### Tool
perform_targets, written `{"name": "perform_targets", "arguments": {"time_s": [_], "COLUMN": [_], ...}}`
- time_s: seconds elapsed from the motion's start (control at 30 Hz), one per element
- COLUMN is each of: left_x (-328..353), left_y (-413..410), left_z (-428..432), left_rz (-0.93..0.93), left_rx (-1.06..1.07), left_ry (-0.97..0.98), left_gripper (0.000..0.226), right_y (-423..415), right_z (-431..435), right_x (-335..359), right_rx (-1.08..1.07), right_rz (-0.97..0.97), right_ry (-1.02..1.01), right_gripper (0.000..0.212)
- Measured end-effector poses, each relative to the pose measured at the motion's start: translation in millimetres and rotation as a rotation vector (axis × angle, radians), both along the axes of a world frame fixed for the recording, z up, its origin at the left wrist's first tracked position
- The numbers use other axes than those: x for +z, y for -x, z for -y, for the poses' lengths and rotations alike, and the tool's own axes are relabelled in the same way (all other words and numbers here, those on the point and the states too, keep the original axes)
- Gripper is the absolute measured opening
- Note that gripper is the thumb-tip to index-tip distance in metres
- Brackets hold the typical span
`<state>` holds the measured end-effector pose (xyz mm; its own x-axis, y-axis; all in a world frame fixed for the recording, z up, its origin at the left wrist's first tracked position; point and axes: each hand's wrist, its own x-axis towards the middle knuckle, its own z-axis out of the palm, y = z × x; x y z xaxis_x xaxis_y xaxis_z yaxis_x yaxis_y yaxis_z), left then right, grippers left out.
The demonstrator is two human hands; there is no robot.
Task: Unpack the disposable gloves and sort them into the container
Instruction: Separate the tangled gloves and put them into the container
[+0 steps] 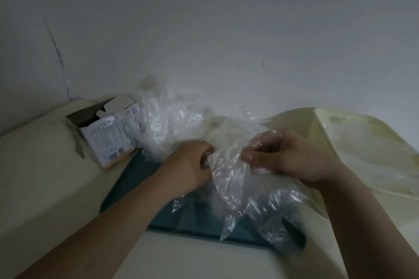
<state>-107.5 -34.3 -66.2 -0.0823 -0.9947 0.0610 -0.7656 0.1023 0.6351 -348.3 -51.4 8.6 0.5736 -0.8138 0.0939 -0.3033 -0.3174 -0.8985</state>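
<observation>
left hand (pixel 192 163) and right hand (pixel 288 158) both pinch one clear glove (pixel 231 179) just above the teal tray (pixel 199 217), loose pile (pixel 172 124) and opened box (pixel 106 133) behind. best to peel its edges apart slowly, thin film likely clings and drags a second one along.

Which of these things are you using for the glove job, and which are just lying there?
For the job: clear crinkly plastic glove, held by left hand and right hand; heap of clear plastic gloves; open white cardboard box; dark teal flat tray.

Just lying there, perhaps: pale yellow-green see-through plastic piece, possibly the container's lid.
</observation>
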Motion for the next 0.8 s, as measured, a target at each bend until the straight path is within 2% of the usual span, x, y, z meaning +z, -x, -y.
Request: {"name": "perform_targets", "arguments": {"time_s": [0.03, 0.07, 0.17, 0.3, 0.43, 0.57, 0.63, 0.73, 0.8], "left_x": [1.0, 4.4, 18.9, 46.3, 66.3, 63.3, 61.4, 61.2, 59.9], "left_y": [-1.2, -3.8, -16.5, -29.7, -26.1, -19.3, -12.5, -10.8, -9.8], "left_z": [0.1, 0.9, 1.3, -4.5, -15.5, -15.6, -19.1, -21.3, -22.2], "left_rz": [-0.043, -0.058, -0.095, -0.204, -0.281, -0.117, -0.008, 0.148, 0.241], "left_rx": [0.011, 0.03, 0.037, 0.095, 0.027, -0.031, -0.036, -0.034, -0.051], "left_ry": [-0.014, -0.015, 0.123, 0.318, 0.547, 0.795, 0.852, 0.769, 0.716], "left_gripper": [0.044, 0.046, 0.005, 0.018, 0.025, 0.025, 0.027, 0.054, 0.065], "right_y": [-2.8, -5.0, -5.6, -3.0, -3.5, -4.3, -7.0, -10.4, -10.1], "right_z": [-0.5, -1.5, 0.1, 0.4, -3.6, -6.4, -10.0, -15.2, -17.1], "right_x": [-0.7, -1.0, -3.5, -2.8, 0.3, 1.7, 4.0, 12.2, 16.2], "right_rx": [0.014, 0.019, 0.072, 0.145, 0.127, 0.062, 0.019, -0.143, -0.194], "right_rz": [-0.032, -0.056, -0.108, -0.023, 0.119, 0.235, 0.282, 0.307, 0.306], "right_ry": [0.004, -0.008, -0.028, -0.064, -0.044, -0.025, -0.031, 0.015, 0.053], "right_gripper": [0.015, 0.013, 0.007, 0.006, 0.029, 0.058, 0.048, 0.024, 0.02]}}
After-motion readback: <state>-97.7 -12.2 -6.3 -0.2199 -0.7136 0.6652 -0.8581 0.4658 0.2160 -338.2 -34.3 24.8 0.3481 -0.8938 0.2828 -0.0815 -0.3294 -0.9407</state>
